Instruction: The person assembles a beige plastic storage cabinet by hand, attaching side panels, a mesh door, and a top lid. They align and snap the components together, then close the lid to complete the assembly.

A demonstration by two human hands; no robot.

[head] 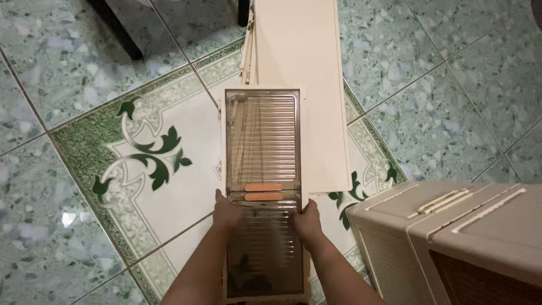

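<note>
Floor (463, 101): green speckled tiles, with a leaf-pattern border tile under the work area. Smooth-looking surface, so I'd expect panels to slide on it.

Long cream board (296, 68) lies flat on the floor, running away from the person. Beige plastic cabinet (451, 243) sits at lower right, well apart from the hands.

Door panel (263, 186): cream frame, tinted ribbed translucent insert, two orange strips (263, 191) across the middle. It lies on top of the near end of the board, long axis pointing away.

Left hand (227, 212) is on the panel's left edge, right hand (307, 219) on the right edge, both about mid-length. Fingers wrap the frame edges, pressed together rather than spread; fingertips are hidden under the rim.

Handling, my read: light, fairly stiff in the frame, insert probably thin and crackable. Grip the frame edges on both sides, not the ribbed window.
</note>
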